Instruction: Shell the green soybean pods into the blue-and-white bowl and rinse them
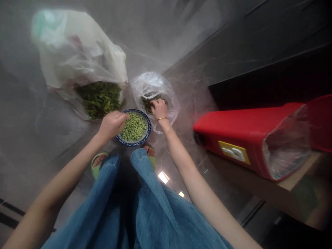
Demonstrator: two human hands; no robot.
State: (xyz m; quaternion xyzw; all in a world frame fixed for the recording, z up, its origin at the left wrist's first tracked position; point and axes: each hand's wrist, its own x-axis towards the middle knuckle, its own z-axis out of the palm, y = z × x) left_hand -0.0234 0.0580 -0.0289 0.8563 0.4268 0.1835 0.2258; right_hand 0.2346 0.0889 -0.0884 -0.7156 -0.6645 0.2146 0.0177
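Note:
A blue-and-white patterned bowl [149, 128] on the floor holds shelled green beans [135, 126]. My left hand [113, 125] hovers over the bowl's left side, a ring on one finger and the fingers closed together. Whatever it may hold is hidden. To the right of the bowl, my right hand [159, 108] reaches into a small clear plastic bag [171, 91]. Its bent fingers are apart from the thumb, just above dark green pods or husks [147, 103]. A large white plastic bag [80, 52] lies beyond my left hand, its mouth showing many green pods [101, 100].
A red bin [233, 121] with a yellow label and a plastic liner stands at the right, near a dark wall panel [259, 79]. My feet in green slippers [95, 169] are close to the bowl on the grey tiled floor [31, 138].

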